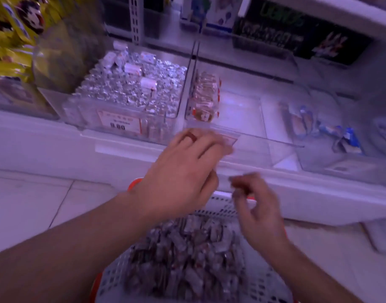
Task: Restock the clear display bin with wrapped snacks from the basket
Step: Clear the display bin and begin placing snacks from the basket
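Hovering above the basket (220,206), both hands are empty: left hand (183,171) spreading loosely, right hand (256,206) curling loosely. Snacks (183,254) are filling it; bin (242,110) sitting nearly bare. Scooping handfuls, stacking rows neatly.

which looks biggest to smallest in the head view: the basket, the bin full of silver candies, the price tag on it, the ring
1. basket, though it is nearest the camera
2. bin of silver candies
3. price tag
4. ring on the left hand

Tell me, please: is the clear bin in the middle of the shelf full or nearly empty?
Nearly empty. The clear display bin holds one row of wrapped snacks along its left wall; the rest of its floor is bare.
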The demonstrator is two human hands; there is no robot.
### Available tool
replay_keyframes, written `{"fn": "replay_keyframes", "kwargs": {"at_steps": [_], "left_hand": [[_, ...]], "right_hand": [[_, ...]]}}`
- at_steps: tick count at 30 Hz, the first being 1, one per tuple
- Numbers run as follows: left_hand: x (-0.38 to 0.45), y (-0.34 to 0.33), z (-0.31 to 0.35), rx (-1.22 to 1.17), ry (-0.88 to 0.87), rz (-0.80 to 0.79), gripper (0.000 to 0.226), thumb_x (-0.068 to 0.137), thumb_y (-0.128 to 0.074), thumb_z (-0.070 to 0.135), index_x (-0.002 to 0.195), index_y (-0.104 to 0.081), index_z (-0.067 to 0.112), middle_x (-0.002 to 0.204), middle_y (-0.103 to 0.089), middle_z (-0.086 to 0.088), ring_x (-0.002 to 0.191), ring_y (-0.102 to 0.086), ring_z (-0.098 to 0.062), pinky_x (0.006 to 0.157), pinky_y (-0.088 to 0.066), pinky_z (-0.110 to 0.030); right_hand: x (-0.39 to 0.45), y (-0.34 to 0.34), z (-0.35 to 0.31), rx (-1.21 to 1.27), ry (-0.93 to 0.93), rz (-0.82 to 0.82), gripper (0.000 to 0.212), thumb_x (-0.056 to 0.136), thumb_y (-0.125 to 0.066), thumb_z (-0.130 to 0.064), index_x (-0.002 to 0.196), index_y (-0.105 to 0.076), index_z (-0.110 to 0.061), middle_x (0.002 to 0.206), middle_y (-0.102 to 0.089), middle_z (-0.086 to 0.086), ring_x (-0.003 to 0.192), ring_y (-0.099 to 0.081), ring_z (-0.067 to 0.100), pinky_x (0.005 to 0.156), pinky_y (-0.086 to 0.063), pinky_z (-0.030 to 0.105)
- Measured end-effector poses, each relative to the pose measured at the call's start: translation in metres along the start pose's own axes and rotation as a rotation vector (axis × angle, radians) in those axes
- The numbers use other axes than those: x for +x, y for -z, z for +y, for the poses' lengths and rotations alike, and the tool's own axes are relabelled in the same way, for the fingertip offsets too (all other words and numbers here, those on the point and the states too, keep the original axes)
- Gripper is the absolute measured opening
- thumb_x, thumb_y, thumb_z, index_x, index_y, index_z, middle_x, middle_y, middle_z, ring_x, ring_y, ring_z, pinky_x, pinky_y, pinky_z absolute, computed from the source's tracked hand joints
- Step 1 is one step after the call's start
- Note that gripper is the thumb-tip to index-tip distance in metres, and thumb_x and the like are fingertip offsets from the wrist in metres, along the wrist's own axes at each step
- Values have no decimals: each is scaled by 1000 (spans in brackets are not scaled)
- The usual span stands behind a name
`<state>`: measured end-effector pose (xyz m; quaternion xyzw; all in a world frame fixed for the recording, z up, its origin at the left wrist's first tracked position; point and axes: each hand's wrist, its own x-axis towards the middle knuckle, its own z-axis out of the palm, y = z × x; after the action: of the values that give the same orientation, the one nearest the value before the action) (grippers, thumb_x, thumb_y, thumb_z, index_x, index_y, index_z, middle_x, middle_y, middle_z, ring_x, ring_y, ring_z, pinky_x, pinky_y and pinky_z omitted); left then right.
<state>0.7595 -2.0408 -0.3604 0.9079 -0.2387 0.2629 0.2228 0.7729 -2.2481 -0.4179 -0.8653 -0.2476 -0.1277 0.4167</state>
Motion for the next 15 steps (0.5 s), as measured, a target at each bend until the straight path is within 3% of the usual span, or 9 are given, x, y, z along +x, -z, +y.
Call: {"fn": "replay_keyframes", "kwargs": {"at_steps": [2,4,6,8,10,11,13,15], "left_hand": [[-27,-27,7,6,-4,-300,38,86,-46,23,120,-61,16,117,-62,-4,110,-57,-28,101,-41,-40],[-64,-56,4,111,32,-633,36,91,-39,33,121,-56,22,120,-58,-2,111,-57,-26,101,-40,-39],[-109,-76,-8,207,54,-877,41,94,-39,39,131,-50,24,131,-54,-2,118,-55,-26,106,-38,-38],[-143,-91,-15,280,75,-1036,49,89,-54,43,132,-56,20,130,-60,-7,112,-62,-28,100,-46,-36],[-164,-113,-21,331,131,-1091,57,69,-76,46,118,-68,18,115,-69,-10,94,-70,-27,84,-54,-33],[-172,-126,-25,311,179,-1109,60,69,-76,47,120,-67,18,118,-68,-12,97,-69,-28,85,-54,-33],[-180,-160,-28,202,362,-1126,59,86,-54,45,140,-47,22,140,-53,-9,120,-58,-29,104,-44,-38],[-177,-196,-30,96,594,-1023,58,92,-44,43,147,-36,25,145,-48,-4,123,-56,-29,105,-42,-40]], "right_hand": [[-65,-23,41,-55,-335,-333,17,90,-55,-4,101,-67,-10,86,-66,4,74,-60,13,70,-49,34],[-115,-34,88,-84,-634,-755,27,94,-55,-6,120,-63,-2,113,-67,18,102,-64,23,89,-47,33],[-149,-37,126,-152,-833,-992,35,100,-53,-22,130,-58,-5,131,-61,18,121,-58,24,94,-41,27],[-170,-38,151,-255,-945,-959,42,98,-55,-37,127,-60,-8,122,-65,21,111,-63,29,85,-47,31],[-177,-47,171,-330,-968,-862,49,94,-58,-41,130,-57,-9,113,-67,20,100,-66,31,79,-50,32],[-175,-54,180,-360,-950,-822,52,93,-57,-39,136,-53,-10,116,-66,19,101,-65,32,78,-48,29],[-163,-71,192,-394,-908,-741,60,92,-55,-38,145,-40,-14,133,-55,18,111,-59,33,87,-47,29],[-146,-90,202,-379,-921,-654,66,91,-56,-43,146,-36,-14,139,-47,21,120,-53,37,98,-46,37]]}}
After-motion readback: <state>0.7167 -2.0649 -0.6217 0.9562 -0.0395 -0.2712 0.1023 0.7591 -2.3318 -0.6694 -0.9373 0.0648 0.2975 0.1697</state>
